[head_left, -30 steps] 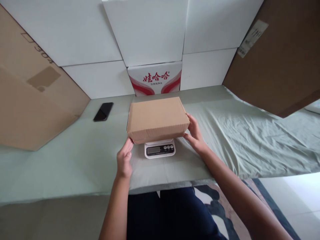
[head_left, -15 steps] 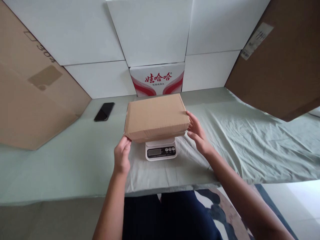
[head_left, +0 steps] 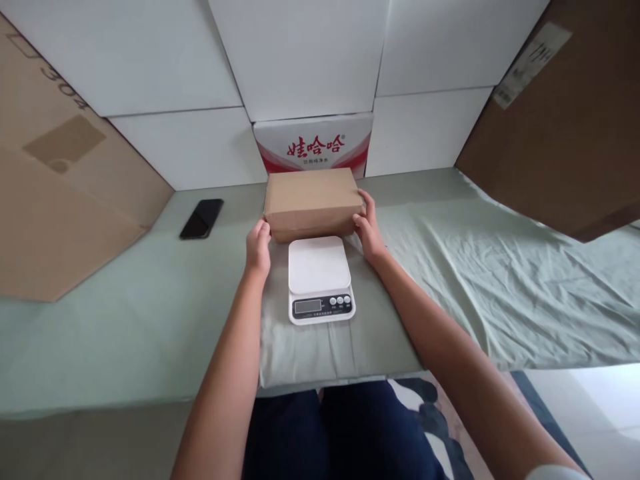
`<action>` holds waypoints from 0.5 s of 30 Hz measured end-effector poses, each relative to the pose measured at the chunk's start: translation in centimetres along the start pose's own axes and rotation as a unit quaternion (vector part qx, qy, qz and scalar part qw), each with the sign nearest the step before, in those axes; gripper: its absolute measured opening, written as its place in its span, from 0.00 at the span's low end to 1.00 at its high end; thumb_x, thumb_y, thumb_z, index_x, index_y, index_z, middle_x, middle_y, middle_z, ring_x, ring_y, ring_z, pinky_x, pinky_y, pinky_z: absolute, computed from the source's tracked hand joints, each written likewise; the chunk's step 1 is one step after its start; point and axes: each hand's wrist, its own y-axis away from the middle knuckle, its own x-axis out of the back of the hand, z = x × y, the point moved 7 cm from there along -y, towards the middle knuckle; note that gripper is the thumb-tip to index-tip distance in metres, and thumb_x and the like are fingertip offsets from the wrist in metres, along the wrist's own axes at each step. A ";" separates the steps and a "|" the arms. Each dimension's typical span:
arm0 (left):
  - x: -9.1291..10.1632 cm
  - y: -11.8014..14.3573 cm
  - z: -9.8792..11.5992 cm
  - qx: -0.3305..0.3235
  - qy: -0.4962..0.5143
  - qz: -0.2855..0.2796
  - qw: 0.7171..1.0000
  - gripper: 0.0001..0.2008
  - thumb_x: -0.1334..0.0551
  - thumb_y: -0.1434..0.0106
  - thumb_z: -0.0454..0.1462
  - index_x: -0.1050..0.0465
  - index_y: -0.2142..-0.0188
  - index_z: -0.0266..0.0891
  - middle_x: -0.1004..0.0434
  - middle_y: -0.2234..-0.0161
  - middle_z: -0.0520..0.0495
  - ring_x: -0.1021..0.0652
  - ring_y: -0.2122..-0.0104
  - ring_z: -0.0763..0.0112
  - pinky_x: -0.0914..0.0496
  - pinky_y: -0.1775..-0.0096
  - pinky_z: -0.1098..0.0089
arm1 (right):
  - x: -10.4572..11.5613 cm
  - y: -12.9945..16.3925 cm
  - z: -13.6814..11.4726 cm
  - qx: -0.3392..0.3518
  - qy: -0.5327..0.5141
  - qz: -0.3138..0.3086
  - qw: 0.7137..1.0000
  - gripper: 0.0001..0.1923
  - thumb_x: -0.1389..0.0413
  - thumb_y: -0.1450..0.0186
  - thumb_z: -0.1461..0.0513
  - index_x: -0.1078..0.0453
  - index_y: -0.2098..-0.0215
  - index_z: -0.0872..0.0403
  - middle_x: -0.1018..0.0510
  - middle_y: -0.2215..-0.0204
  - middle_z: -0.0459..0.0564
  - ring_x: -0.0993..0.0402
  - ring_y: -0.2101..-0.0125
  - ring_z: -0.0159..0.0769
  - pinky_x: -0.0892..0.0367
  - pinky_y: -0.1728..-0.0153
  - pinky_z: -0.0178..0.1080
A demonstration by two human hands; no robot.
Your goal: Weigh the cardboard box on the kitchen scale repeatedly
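A plain brown cardboard box (head_left: pixel 311 202) sits on the green sheet just behind a white digital kitchen scale (head_left: pixel 320 279). My left hand (head_left: pixel 259 247) grips the box's near left corner. My right hand (head_left: pixel 369 227) grips its right end, fingers wrapped on the side. The scale's weighing plate is bare, and its display and buttons face me at the front.
A black phone (head_left: pixel 202 218) lies at the left on the table (head_left: pixel 125 320). A red-and-white printed carton (head_left: pixel 313 145) and white boxes (head_left: pixel 300 60) stand behind. Large brown cardboard sheets lean at the far left (head_left: pixel 60 200) and far right (head_left: pixel 565 133).
The box has been lifted off the scale and moved back, away from me, onto the sheet behind it. Both hands went with it. The scale plate is now uncovered.
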 end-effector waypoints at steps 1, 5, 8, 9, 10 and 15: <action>0.2 0.1 -0.5 0.008 0.004 0.005 1.000 0.34 0.36 0.39 0.63 0.21 0.47 0.39 0.17 0.45 0.36 0.21 0.38 0.51 0.28 0.39 0.58 | 0.1 0.0 0.3 -0.002 -0.003 -0.002 1.000 0.42 0.44 0.35 0.43 0.53 0.27 0.39 0.28 0.33 0.49 0.34 0.32 0.51 0.41 0.28 0.60; 1.7 0.0 -1.9 0.046 0.005 0.047 0.998 0.36 0.34 0.41 0.64 0.20 0.45 0.42 0.21 0.38 0.36 0.25 0.34 0.51 0.32 0.35 0.56 | 1.3 -0.1 1.1 -0.013 0.012 0.015 1.000 0.40 0.44 0.35 0.43 0.50 0.28 0.35 0.41 0.24 0.44 0.43 0.26 0.49 0.41 0.27 0.60; 3.2 -0.3 -2.6 0.077 0.000 0.080 0.994 0.38 0.36 0.42 0.66 0.20 0.44 0.44 0.26 0.34 0.35 0.28 0.31 0.50 0.36 0.32 0.52 | 2.4 0.1 1.8 -0.037 0.014 0.036 0.999 0.43 0.45 0.35 0.42 0.55 0.26 0.32 0.51 0.21 0.39 0.52 0.22 0.45 0.46 0.26 0.62; 3.4 -0.3 -2.9 0.090 -0.005 0.080 0.993 0.39 0.37 0.42 0.67 0.20 0.44 0.44 0.25 0.34 0.33 0.28 0.31 0.48 0.36 0.32 0.51 | 2.4 0.3 1.9 -0.043 0.012 0.032 0.999 0.44 0.45 0.35 0.42 0.56 0.25 0.32 0.52 0.21 0.38 0.54 0.22 0.44 0.47 0.25 0.63; 3.4 -0.2 -3.1 0.103 -0.012 0.073 0.992 0.41 0.39 0.41 0.68 0.20 0.44 0.42 0.24 0.35 0.32 0.28 0.32 0.46 0.36 0.32 0.49 | 2.3 0.5 2.0 -0.045 0.013 0.021 0.999 0.45 0.45 0.35 0.42 0.57 0.24 0.32 0.51 0.21 0.38 0.56 0.21 0.43 0.49 0.24 0.62; 2.4 0.3 -3.7 0.111 -0.032 0.037 0.993 0.41 0.38 0.41 0.68 0.20 0.46 0.38 0.20 0.41 0.28 0.27 0.33 0.42 0.34 0.34 0.44 | 0.6 1.1 0.8 -0.002 0.035 -0.042 0.998 0.48 0.46 0.34 0.39 0.58 0.22 0.39 0.48 0.21 0.42 0.52 0.22 0.44 0.53 0.22 0.57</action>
